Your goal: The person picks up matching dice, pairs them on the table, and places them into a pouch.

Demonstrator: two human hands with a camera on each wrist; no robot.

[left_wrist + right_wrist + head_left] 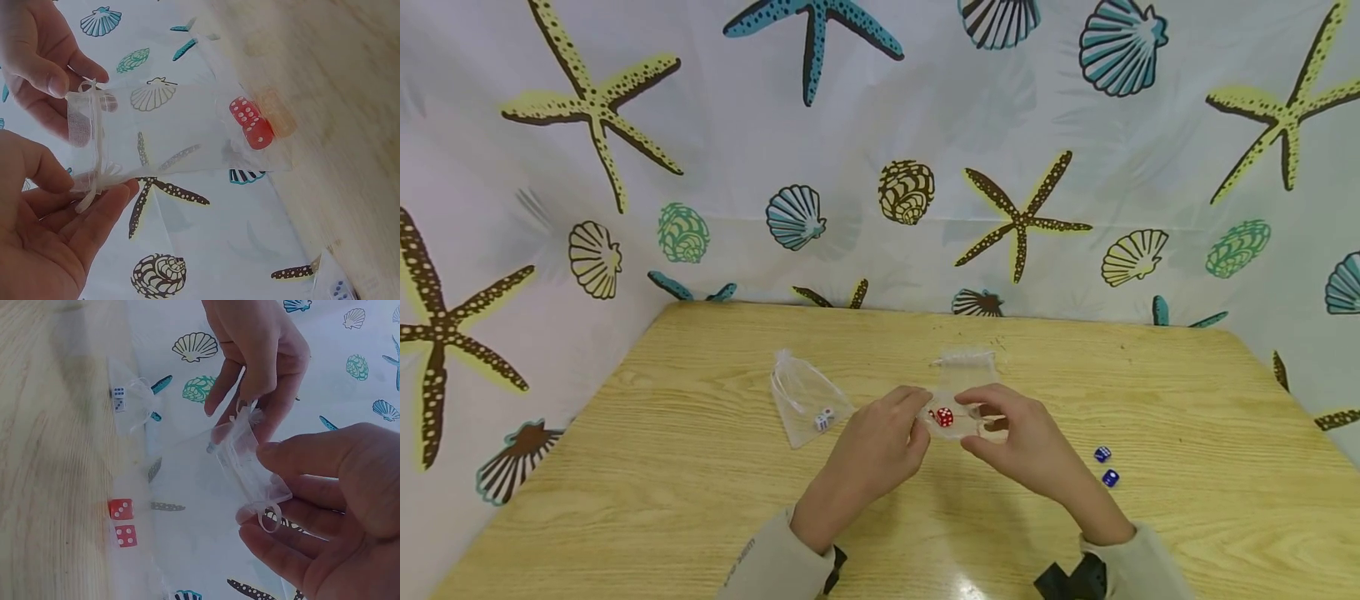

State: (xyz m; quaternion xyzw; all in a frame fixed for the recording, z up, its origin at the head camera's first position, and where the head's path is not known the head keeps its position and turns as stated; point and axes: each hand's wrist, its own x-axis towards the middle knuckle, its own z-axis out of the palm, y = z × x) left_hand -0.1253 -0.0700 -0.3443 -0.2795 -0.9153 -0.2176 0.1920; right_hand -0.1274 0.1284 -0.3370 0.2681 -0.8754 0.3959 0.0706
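Observation:
A sheer white drawstring bag (187,137) hangs between both hands, its gathered mouth at the fingers. Two red dice (945,417) with white dots sit inside at the lower end, plain in both wrist views. My left hand (880,437) pinches one side of the mouth between thumb and fingers. On the opposite side, my right hand (1022,437) holds the edge, with a ribbon loop (270,519) showing by its fingertips. The fingers partly hide the mouth.
Left of the hands, another sheer bag (797,396) lies on the wooden table (685,483) with white dice inside. Two blue dice (1107,467) lie to the right. Behind the hands is more sheer fabric (967,367); I cannot tell if it is separate. A patterned cloth (850,250) surrounds the table.

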